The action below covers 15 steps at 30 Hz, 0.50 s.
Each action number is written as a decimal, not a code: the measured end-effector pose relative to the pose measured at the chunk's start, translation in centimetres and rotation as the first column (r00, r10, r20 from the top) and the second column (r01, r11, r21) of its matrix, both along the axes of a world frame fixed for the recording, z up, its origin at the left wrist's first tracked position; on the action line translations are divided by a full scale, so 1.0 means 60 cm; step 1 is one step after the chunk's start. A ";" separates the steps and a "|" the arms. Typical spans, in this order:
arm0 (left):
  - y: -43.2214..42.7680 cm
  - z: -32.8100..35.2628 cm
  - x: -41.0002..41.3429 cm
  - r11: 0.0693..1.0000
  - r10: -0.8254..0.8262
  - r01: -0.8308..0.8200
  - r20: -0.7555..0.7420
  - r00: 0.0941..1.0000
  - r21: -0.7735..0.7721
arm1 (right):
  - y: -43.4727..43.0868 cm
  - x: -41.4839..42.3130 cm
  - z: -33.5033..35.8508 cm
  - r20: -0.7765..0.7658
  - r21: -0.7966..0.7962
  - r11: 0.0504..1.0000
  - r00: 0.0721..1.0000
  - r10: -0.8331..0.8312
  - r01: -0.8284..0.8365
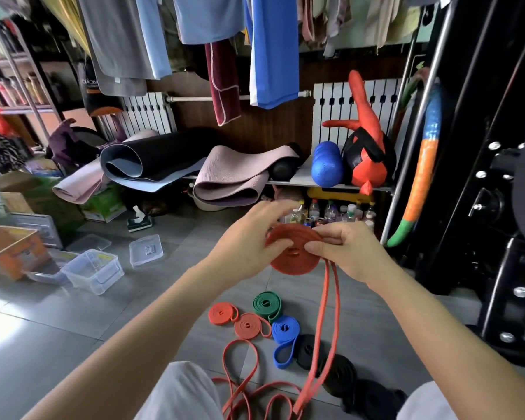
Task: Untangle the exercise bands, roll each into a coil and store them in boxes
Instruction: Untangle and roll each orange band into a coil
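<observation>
I hold a half-rolled red band coil in the air in front of me. My left hand grips its left edge, and my right hand pinches its right edge with thumb and fingers. The band's loose double tail hangs down toward my knees. On the floor below lie two small red coils, a green coil, a partly unrolled blue coil and black coils. A loose red band lies tangled near my knees.
Clear plastic boxes and loose lids stand on the grey floor at left, beside an orange box. Rolled yoga mats lie behind. A black machine frame rises at right. Bottles stand under a shelf.
</observation>
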<state>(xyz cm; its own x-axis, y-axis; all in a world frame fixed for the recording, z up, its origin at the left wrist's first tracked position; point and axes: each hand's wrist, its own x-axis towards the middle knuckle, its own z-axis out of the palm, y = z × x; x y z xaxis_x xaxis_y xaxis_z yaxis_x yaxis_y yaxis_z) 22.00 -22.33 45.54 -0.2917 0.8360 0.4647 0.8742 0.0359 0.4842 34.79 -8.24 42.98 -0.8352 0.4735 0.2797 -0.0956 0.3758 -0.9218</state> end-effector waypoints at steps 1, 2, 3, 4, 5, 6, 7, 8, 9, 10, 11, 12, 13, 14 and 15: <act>0.000 0.005 -0.003 0.994 -0.059 0.047 -0.132 0.989 -0.094 | 0.000 -0.001 0.002 0.030 0.035 0.999 1.000 0.007 -0.008; 0.000 0.010 -0.003 0.982 -0.114 0.079 -0.206 0.972 -0.172 | 0.001 -0.002 0.005 0.039 0.050 0.999 0.999 0.012 -0.014; 0.000 0.013 -0.003 0.972 -0.148 0.099 -0.231 0.962 -0.212 | 0.001 -0.003 0.007 0.032 0.051 0.999 0.999 0.016 -0.018; 0.000 0.015 -0.005 0.973 -0.160 0.114 -0.228 0.960 -0.203 | 0.001 -0.003 0.009 0.014 0.035 0.999 1.000 0.016 -0.017; -0.001 0.014 -0.007 0.979 -0.156 0.123 -0.206 0.966 -0.163 | 0.000 -0.002 0.010 -0.009 0.003 1.000 1.000 0.013 -0.013; -0.002 0.012 -0.008 0.986 -0.141 0.123 -0.171 0.975 -0.113 | -0.001 0.000 0.010 -0.035 -0.032 0.999 0.999 0.011 -0.012; -0.004 0.010 -0.009 0.991 -0.120 0.113 -0.129 0.984 -0.066 | -0.002 0.001 0.009 -0.059 -0.063 0.998 0.998 0.011 -0.015; -0.005 0.006 -0.009 0.995 -0.097 0.095 -0.082 0.992 -0.020 | -0.002 0.003 0.008 -0.081 -0.091 0.996 0.997 0.009 -0.016; -0.007 0.002 -0.009 0.997 -0.072 0.073 -0.029 0.997 0.023 | -0.002 0.004 0.005 -0.101 -0.120 0.993 0.995 -0.003 -0.009; -0.008 -0.003 -0.009 0.997 -0.049 0.047 0.030 0.998 0.068 | -0.003 0.005 0.002 -0.120 -0.151 0.988 0.992 -0.023 0.004; -0.008 -0.007 -0.006 0.994 -0.031 0.021 0.094 0.995 0.109 | -0.005 0.005 -0.001 -0.135 -0.180 0.983 0.990 -0.047 0.022; -0.007 -0.011 -0.003 0.989 -0.020 -0.005 0.160 0.987 0.150 | -0.006 0.005 -0.003 -0.145 -0.210 0.977 0.987 -0.072 0.041; -0.007 -0.015 0.000 0.981 -0.014 -0.031 0.226 0.974 0.191 | -0.008 0.004 -0.006 -0.154 -0.247 0.967 0.983 -0.098 0.058; -0.006 -0.019 0.004 0.971 -0.016 -0.055 0.291 0.957 0.234 | -0.011 0.003 -0.008 -0.163 -0.290 0.954 0.979 -0.121 0.070; -0.004 -0.023 0.008 0.958 -0.033 -0.074 0.364 0.931 0.277 | -0.013 0.002 -0.010 -0.173 -0.327 0.942 0.975 -0.140 0.078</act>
<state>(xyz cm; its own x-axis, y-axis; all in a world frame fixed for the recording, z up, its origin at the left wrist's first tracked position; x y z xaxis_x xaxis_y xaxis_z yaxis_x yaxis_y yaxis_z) 22.47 -22.58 44.13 -0.4998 0.6786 0.5383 0.6376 -0.1324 0.7589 34.94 -8.99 42.37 -0.7190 0.6487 0.2492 -0.2564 0.0857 -0.9628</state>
